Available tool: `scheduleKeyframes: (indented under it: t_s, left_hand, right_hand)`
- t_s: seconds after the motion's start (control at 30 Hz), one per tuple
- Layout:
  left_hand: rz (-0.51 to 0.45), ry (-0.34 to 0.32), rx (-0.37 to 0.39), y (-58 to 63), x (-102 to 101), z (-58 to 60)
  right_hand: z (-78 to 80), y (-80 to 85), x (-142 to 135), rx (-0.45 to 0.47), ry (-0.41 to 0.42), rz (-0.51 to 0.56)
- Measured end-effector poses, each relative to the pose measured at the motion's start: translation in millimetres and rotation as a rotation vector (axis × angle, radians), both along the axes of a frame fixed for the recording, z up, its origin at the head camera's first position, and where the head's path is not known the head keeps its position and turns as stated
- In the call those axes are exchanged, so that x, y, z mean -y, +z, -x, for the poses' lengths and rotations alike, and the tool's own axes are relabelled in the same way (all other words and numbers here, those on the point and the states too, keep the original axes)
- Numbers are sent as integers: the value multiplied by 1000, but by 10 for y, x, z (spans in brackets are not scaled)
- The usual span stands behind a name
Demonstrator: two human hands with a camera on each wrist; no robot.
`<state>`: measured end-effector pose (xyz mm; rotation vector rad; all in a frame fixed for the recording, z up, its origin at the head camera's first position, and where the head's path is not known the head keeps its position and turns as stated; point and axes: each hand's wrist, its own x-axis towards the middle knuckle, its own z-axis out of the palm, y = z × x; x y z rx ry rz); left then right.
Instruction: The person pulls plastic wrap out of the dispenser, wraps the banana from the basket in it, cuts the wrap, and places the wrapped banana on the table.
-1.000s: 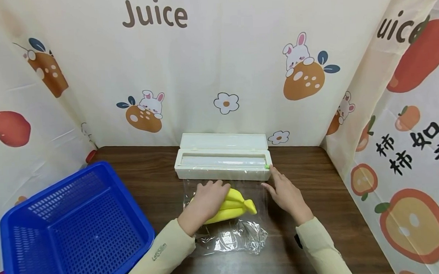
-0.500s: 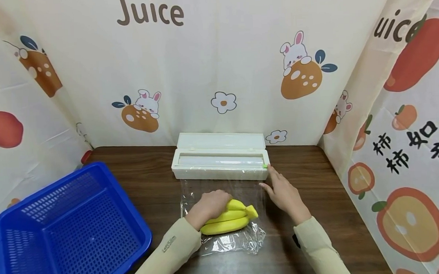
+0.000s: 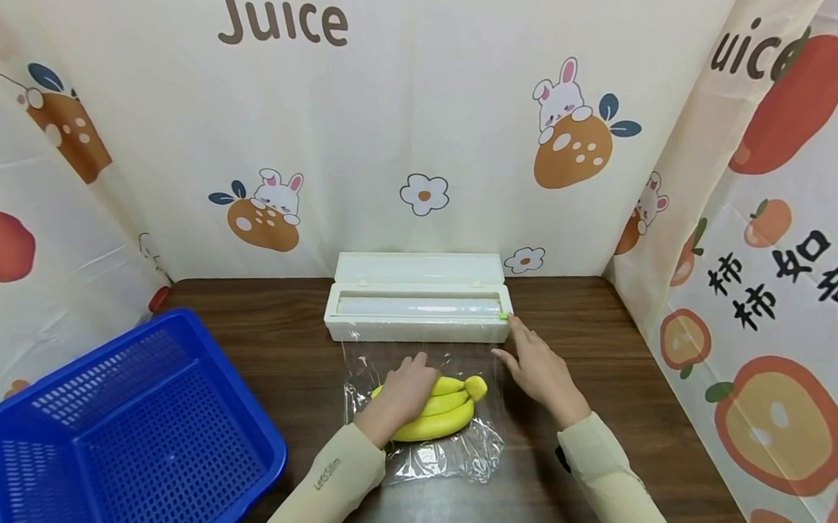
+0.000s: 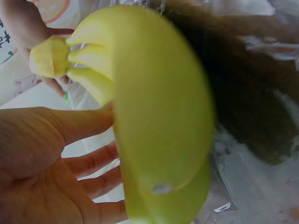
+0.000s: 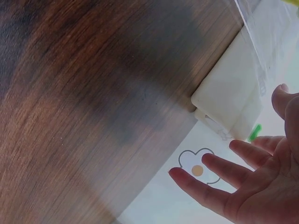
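A bunch of yellow bananas [image 3: 436,424] lies over a sheet of clear plastic wrap [image 3: 449,463] drawn out from a white cling film box [image 3: 418,332]. My left hand [image 3: 403,391] grips the bunch from its left side. In the left wrist view, the thumb and fingers [image 4: 100,179] reach round the bananas [image 4: 161,107], and the fingertips are hidden behind them. My right hand [image 3: 539,365] rests its fingertips at the box's right end, beside a green slider [image 3: 503,315]. Its fingers are spread and nearly straight in the right wrist view.
A blue plastic basket [image 3: 269,447] stands at the left. The box's lid [image 3: 419,265] is raised, showing the film roll [image 3: 417,307] inside. A printed curtain [image 3: 357,139] surrounds the dark wooden table [image 3: 568,302] on the back and sides.
My left hand, with the bananas, has moved towards me over the film, then slightly back, and more of the bunch shows. The right hand stays at the box's end. The head view shifts slightly.
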<state>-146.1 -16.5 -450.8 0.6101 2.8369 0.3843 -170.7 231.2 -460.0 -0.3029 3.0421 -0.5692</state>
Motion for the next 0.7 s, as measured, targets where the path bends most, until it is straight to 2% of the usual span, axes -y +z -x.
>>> scheduleKeyframes:
  t_s: [0.17, 0.3, 0.57, 0.7]
  left_hand:
    - [-32, -2, -96, -29, 26, -67]
    - [-48, -6, -180, 37, 99, -172]
    - [-125, -22, -420, 147, 424, -566]
    - [-125, -10, -467, 157, 558, -770]
  right_hand:
    - [4, -15, -3, -4, 0, -5]
    - [0, -32, -7, -5, 0, -1]
    - [-90, -51, -8, -48, 5, 25]
    - [-222, 5, -25, -72, 8, 24]
